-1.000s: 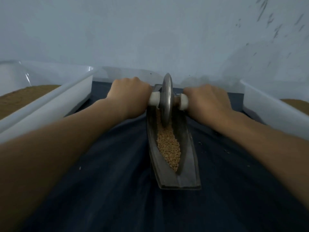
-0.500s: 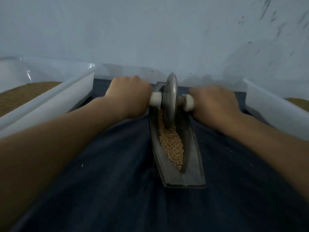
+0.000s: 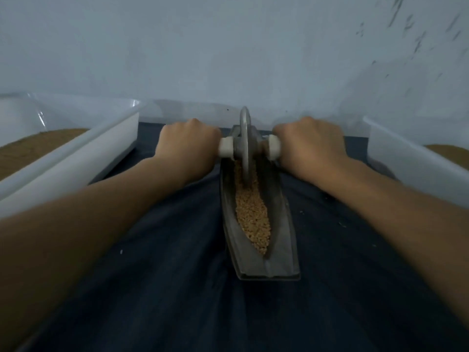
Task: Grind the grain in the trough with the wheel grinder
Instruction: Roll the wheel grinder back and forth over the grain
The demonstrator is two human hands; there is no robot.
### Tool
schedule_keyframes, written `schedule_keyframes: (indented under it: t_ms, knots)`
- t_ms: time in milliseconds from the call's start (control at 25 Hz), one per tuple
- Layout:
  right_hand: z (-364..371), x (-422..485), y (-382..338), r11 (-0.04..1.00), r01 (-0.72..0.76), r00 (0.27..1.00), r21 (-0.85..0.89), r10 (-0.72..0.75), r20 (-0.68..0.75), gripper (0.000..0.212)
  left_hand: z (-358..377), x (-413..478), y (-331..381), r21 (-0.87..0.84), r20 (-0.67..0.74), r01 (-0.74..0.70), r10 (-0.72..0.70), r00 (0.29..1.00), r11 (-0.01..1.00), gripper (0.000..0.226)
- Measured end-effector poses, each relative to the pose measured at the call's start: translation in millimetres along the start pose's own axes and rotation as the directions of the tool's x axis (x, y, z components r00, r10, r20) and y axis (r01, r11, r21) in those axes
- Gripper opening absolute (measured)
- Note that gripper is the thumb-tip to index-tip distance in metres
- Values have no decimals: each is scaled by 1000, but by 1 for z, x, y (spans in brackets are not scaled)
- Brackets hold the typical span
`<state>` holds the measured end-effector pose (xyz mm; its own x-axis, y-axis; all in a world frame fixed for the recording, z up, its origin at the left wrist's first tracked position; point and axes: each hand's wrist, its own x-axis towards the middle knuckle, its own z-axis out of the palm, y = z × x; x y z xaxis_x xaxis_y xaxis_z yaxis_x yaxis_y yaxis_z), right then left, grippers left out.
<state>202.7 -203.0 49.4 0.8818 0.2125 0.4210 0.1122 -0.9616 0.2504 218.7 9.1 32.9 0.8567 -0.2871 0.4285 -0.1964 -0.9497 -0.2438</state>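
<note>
The fingers of the left hand (image 3: 186, 148) are curled into a fist, tips hidden under the palm, and grip the left end of the axle handle. The fingers of the right hand (image 3: 309, 146) grip the right end the same way. Only the backs and knuckles show. Between the fists stands the thin round grey metal wheel grinder (image 3: 245, 143), upright on edge, with white collars (image 3: 226, 147) on the axle just inside each fist. Its lower rim sits in the far part of the long boat-shaped dark grey metal trough (image 3: 281, 224) and touches the tan grain (image 3: 252, 217) — the grain fills the groove from the wheel to the groove's near, pointed end. The trough lies lengthwise away from the person on a dark blue cloth (image 3: 165, 262), which has a few pale specks scattered on it. Both bare forearms reach in from the lower corners. Left of the cloth stands a white plastic tub (image 3: 83, 158) holding a brown fill (image 3: 30, 151). A second white plastic tub (image 3: 406, 163) stands to the right — a strip of brown shows in it at the frame edge. Behind rises a pale grey wall (image 3: 228, 47) with dark flecks at the upper right.
</note>
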Motion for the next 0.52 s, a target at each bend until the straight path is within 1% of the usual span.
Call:
schedule_keyframes:
  t_ms: [40, 80, 120, 160, 200, 240, 280, 360, 400, 440, 480, 520]
  knots:
    - [-1, -17, 4, 998, 65, 997, -22, -66, -41, 12, 0, -13, -4, 5, -49, -63, 64, 997, 998, 10]
    - [1, -37, 8, 993, 111, 987, -35, -114, -110, 14, -2, -28, -6, 26, -109, -130, 132, 985, 991, 11]
    - [2, -59, 9, 992, 123, 976, -4, -122, -179, 19, -4, -40, -8, 58, -204, -191, 199, 958, 980, 17]
    - [5, -71, 12, 992, 119, 961, 30, -107, -255, 21, -7, -44, -9, 73, -271, -208, 220, 937, 975, 21]
    - [9, -70, 14, 992, 108, 962, 61, -89, -257, 19, -7, -42, -9, 78, -281, -194, 208, 937, 978, 21]
    - [14, -62, 13, 995, 80, 966, 67, -61, -251, 17, -6, -38, -6, 89, -227, -149, 165, 960, 985, 22]
    - [19, -49, 9, 999, 23, 976, 33, -15, -216, 14, -4, -31, -1, 132, -175, -111, 134, 975, 985, 20]
    - [18, -13, 2, 995, -79, 995, 57, 82, -54, 12, -7, 0, 9, 113, -105, -32, 43, 994, 993, 2]
    - [18, 1, 2, 991, -98, 995, 96, 97, 12, 14, -7, 13, 12, 93, -87, -17, 25, 996, 995, 11]
    - [16, 7, 4, 989, -96, 993, 116, 88, 74, 15, -10, 20, 12, 95, -48, -20, 25, 999, 995, 16]
    - [14, 1, 7, 991, -63, 994, 118, 51, 99, 13, -13, 17, 11, 115, -27, -50, 54, 998, 992, 17]
    - [13, -14, 11, 996, 4, 999, 90, -7, 36, 10, -17, 5, 9, 137, -36, -92, 98, 995, 986, 15]
